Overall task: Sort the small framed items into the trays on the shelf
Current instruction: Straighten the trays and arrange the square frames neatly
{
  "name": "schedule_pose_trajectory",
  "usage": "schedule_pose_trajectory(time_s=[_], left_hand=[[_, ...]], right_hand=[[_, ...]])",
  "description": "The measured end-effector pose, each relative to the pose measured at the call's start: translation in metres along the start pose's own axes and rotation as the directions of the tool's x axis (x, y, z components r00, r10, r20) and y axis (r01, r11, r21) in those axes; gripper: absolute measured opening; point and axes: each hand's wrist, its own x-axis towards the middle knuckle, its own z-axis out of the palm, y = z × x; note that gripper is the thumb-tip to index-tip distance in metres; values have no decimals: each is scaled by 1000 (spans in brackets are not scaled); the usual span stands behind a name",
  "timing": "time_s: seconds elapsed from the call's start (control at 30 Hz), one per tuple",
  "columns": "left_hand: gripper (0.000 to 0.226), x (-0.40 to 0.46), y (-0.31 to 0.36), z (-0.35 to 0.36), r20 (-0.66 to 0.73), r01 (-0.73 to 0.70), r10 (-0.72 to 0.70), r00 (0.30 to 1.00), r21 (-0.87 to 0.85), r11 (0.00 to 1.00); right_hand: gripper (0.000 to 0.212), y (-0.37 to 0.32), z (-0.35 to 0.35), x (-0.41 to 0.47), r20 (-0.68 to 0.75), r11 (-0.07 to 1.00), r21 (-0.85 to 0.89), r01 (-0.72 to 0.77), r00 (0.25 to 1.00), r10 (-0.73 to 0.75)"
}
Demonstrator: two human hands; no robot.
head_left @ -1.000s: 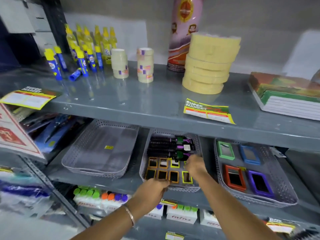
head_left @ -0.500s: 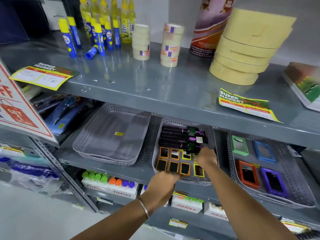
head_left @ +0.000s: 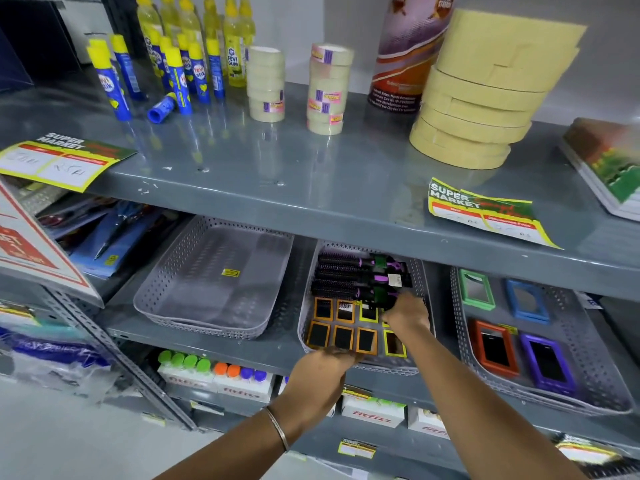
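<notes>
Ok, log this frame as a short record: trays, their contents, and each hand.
left tray: no framed items, one yellow sticker
middle tray: hairbrushes at back, small orange and yellow frames in front
right tray: four larger frames, green, blue, red, purple
left hand: at middle tray's front rim
right hand: over the yellow frames, grip hidden

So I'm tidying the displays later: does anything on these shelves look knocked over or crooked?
Yes. On the top shelf one blue glue stick lies on its side while the others stand upright. The stack of wide tape rolls is stepped and uneven.
</notes>
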Motion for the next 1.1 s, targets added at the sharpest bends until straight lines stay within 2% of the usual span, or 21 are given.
schedule_pose_trajectory(time_s=[0.13,0.2,0.27,0.3,0.37,0.43,0.57,0.67,0.8,1.1], left_hand=[[45,0,0,1,-6,-17,17,1000,-20,1000],[45,1,0,1,-16,-22,22,1000,-17,1000],[48,2,1,1,-25,-28,28,999,-19,999],[50,2,1,1,-32,-31,31,999,-20,999],[52,1,3,1,-35,-27,26,999,-16,1000],[51,1,3,1,-39,-21,20,999,-19,1000],[53,1,3,-1,-11,-5,4,1000,-27,1000],[53,1,4,-1,-14,-6,5,1000,-34,999],[51,1,6,-3,-66,-25,23,998,-38,999],[51,1,5,-3,-56,-23,21,998,-39,999]], right_hand=[[24,2,1,-2,19,1000,-27,1,1000,-1],[23,4,2,-6,-7,994,-105,11,1000,-12],[21,6,6,-10,-60,977,-178,122,989,-134],[19,6,10,-12,-53,962,-159,220,971,-231],[21,4,17,-14,17,905,-95,415,909,-416],[23,1,22,-14,99,853,-124,507,861,-498],[24,2,27,-11,250,792,-321,519,853,-458],[32,4,31,-9,270,755,-375,538,842,-466],[43,8,33,-6,272,741,-381,553,833,-482],[54,11,27,-9,254,809,-276,519,851,-459]])
